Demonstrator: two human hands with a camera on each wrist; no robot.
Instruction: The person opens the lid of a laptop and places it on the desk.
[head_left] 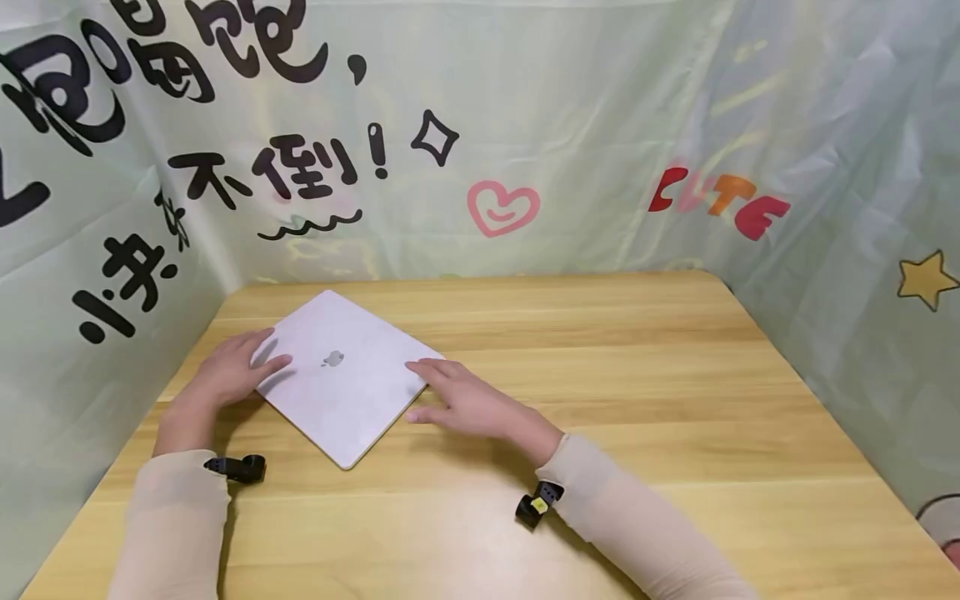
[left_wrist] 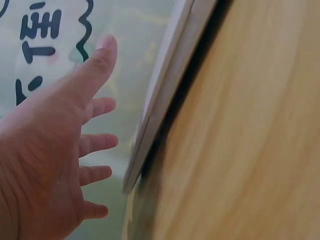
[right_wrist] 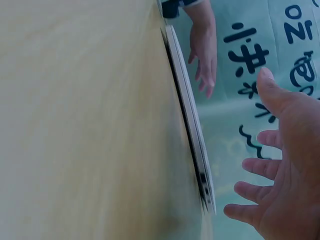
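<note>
A closed silver laptop (head_left: 360,375) with an apple logo lies flat on the wooden table, turned so that one corner points toward me. My left hand (head_left: 232,367) hovers at its left corner, thumb and fingers spread. At the right corner is my right hand (head_left: 468,400), its fingers extended and its thumb apart from them. In the left wrist view the left hand (left_wrist: 55,145) shows a gap between its fingertips and the laptop's thin edge (left_wrist: 155,100). The right wrist view has the right hand (right_wrist: 290,170) beside the port side of the laptop (right_wrist: 190,115), likewise spread.
The wooden table (head_left: 637,400) stretches to the right and in front of the laptop. A pale fabric backdrop (head_left: 585,100) with printed lettering, a heart and a star encloses the table's back and sides. Small black cameras (head_left: 243,468) are strapped at both wrists.
</note>
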